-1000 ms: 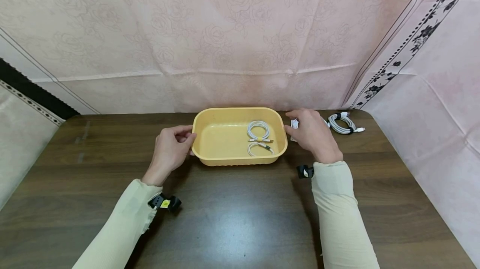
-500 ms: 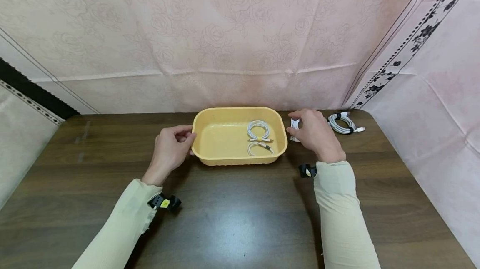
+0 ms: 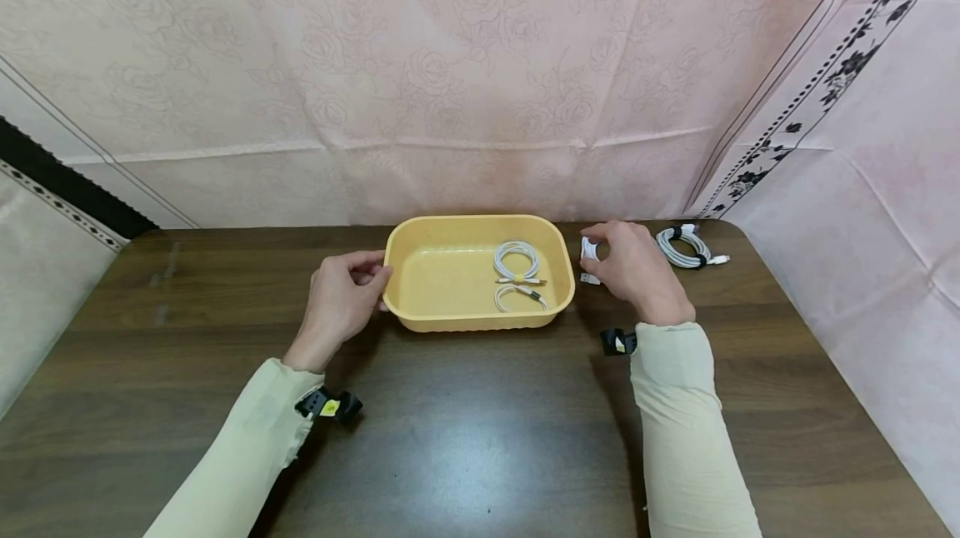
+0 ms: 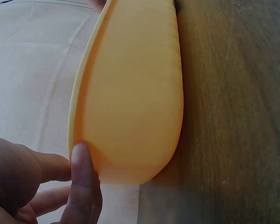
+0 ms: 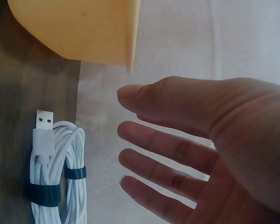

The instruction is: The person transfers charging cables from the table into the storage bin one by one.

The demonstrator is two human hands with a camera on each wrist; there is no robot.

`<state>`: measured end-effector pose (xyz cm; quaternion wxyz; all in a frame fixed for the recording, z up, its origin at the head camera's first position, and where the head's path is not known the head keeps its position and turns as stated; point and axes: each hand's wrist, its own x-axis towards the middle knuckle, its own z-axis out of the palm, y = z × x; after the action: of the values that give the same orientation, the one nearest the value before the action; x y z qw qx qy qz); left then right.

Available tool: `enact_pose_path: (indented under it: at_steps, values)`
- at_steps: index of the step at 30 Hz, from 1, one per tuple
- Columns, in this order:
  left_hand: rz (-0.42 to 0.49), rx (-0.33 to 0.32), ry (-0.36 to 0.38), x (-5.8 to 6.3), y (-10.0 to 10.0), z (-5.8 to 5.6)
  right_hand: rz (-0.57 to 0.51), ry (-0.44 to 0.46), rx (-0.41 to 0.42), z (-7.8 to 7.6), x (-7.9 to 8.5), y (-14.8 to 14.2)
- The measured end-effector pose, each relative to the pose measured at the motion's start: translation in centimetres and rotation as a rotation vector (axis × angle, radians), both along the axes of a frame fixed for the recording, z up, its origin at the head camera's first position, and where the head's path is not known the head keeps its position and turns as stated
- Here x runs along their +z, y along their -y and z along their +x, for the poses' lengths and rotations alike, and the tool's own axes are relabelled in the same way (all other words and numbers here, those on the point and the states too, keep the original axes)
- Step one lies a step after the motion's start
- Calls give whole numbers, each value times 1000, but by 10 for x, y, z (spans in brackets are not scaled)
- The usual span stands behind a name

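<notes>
At the left end of a yellow plastic tray [image 3: 435,284], my left hand [image 3: 341,296] pinches the rim between thumb and fingers. In the left wrist view, the thumb and fingers [image 4: 81,177] meet at the tray's edge. My right hand [image 3: 637,271] hovers just right of the tray over a white USB cable [image 3: 590,259], which it partly hides. The right wrist view has that coiled cable [image 5: 60,163] bound with black straps, its metal plug pointing toward the tray. The right fingers [image 5: 163,144] are spread apart from the cable, holding nothing.
Two coiled white cables lie in the tray's right part, a larger coil [image 3: 517,261] behind a smaller one [image 3: 521,298]. Another strapped white cable [image 3: 686,246] rests farther right, near the back edge of the wooden table [image 3: 450,438]. A floral cloth [image 3: 465,80] hangs behind.
My right hand has shifted slightly right, away from the tray, and more of the white USB cable beside it shows. The left hand and tray have stayed put.
</notes>
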<state>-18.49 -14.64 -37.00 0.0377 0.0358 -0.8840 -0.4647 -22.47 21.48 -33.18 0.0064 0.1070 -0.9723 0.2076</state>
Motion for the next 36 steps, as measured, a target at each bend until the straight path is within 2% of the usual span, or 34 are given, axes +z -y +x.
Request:
enact_pose_path:
  at_steps: [14, 36]
  values:
    - [5, -4, 0, 0, 1, 1, -7, 6, -12, -2, -5, -6]
    - [12, -9, 0, 0, 1, 1, 7, 100, -40, -3, -9, -14]
